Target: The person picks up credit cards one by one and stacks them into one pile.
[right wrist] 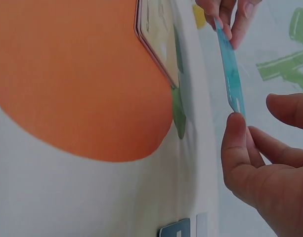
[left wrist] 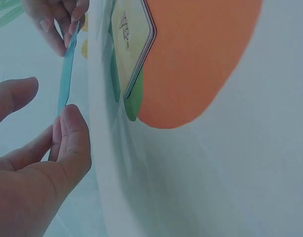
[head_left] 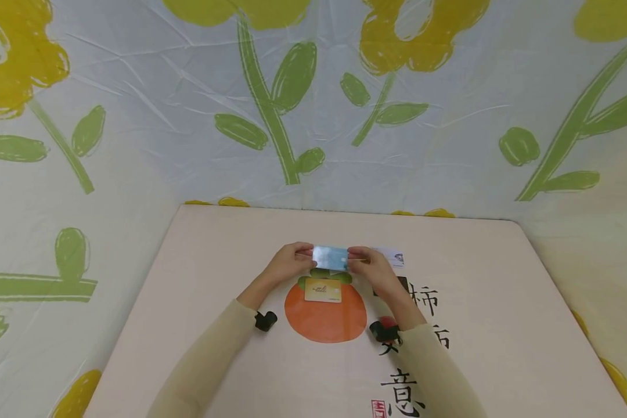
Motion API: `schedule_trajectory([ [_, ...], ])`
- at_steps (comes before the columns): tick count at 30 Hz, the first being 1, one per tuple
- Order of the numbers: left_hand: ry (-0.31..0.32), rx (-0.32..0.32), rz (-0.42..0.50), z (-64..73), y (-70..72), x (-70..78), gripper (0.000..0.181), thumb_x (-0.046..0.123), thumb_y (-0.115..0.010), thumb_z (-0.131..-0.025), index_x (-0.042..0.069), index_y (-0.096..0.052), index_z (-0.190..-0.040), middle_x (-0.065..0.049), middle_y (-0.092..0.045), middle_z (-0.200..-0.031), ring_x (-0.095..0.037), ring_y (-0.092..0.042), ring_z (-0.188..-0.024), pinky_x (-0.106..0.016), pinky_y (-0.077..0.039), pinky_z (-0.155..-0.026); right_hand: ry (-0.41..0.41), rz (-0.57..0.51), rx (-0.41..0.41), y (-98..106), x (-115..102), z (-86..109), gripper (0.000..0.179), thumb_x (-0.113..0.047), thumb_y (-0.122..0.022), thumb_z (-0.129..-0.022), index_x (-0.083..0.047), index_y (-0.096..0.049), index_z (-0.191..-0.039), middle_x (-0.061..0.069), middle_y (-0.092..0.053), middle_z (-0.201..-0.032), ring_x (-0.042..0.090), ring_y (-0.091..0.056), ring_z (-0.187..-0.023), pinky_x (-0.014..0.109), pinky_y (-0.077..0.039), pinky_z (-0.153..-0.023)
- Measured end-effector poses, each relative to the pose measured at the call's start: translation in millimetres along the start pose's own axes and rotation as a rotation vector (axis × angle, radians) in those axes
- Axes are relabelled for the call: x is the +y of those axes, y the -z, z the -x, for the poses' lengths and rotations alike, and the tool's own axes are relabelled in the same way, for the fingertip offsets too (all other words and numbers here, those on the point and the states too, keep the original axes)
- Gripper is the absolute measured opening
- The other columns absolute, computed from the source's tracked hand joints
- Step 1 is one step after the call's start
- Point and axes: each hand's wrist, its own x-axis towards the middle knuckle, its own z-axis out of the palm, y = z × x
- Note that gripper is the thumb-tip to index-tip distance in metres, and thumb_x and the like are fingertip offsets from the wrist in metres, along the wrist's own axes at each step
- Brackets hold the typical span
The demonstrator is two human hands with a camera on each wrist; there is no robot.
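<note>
A light blue card (head_left: 329, 258) is held above the table by both hands. My left hand (head_left: 286, 265) pinches its left edge between thumb and fingers; my right hand (head_left: 375, 269) pinches the right edge. In the left wrist view the card (left wrist: 67, 74) appears nearly edge-on, and the right wrist view shows the card (right wrist: 231, 69) much the same way. Just below the hands, on the table, lies a neat stack of several cards with a gold-yellow card (head_left: 323, 290) on top. Its layered edges show in both wrist views.
A white card (head_left: 395, 257) and a dark card (head_left: 403, 283), partly hidden by the right hand and forearm, lie to the right. The pale table mat (head_left: 230, 360) carries a printed orange persimmon (head_left: 326, 325) and black characters. A flower-patterned cloth (head_left: 313, 168) hangs behind the table.
</note>
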Motion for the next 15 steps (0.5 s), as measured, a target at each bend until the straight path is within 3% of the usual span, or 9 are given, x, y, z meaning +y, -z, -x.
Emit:
schedule_trajectory([
  [15,0.019,-0.024,0.008,31.2,4.5,-2.1,0.051,0.020,-0.075,-0.089,0.002,-0.059,-0.134,-0.009,-0.065,-0.123,-0.022,-0.064,-0.109,-0.033,-0.054,-0.087,-0.020,-0.029,-0.060,-11.2,-3.8,22.4,0.042,-0.012,-0.059,-0.100,0.000,-0.053,-0.140,0.020,-0.058,-0.131,0.034,-0.060,-0.111,0.045,-0.048,-0.099],
])
